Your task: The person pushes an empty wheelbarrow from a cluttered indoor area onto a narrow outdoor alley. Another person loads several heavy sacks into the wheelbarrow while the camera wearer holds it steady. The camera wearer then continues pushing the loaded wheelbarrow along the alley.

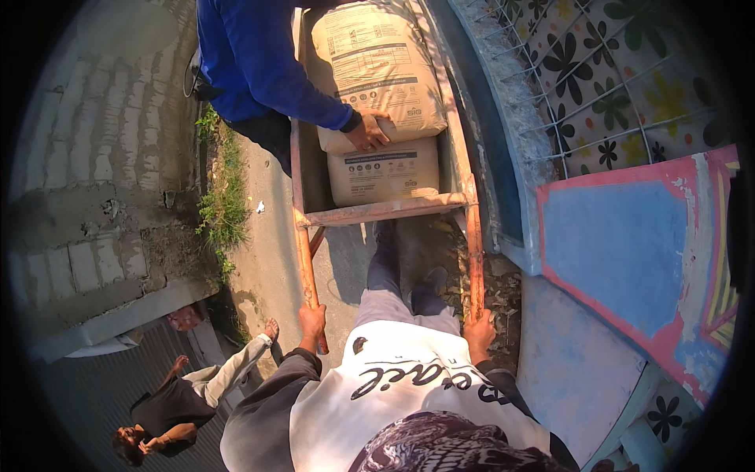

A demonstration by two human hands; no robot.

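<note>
My left hand (312, 319) is closed round the left orange handle (307, 267) of a cart. The fingers of my right hand (478, 333) are wrapped round the right handle (475, 263), beside my hip. The cart's rusty wooden-looking tray (385, 210) lies ahead of me and carries large tan paper sacks with dark print. The upper sack (381, 63) overlaps the lower sack (385, 181) nearer me. A co-worker's hand (368, 130) rests on the near end of the upper sack. The cart's wheel is hidden.
The co-worker in a blue sleeve (275, 71) stands at the cart's left side. A block wall (86, 157) and weeds (222, 189) line the left. Another person (173, 401) is at the lower left. Close on the right runs a blue and pink painted wall (613, 244) below a wire grille (550, 102).
</note>
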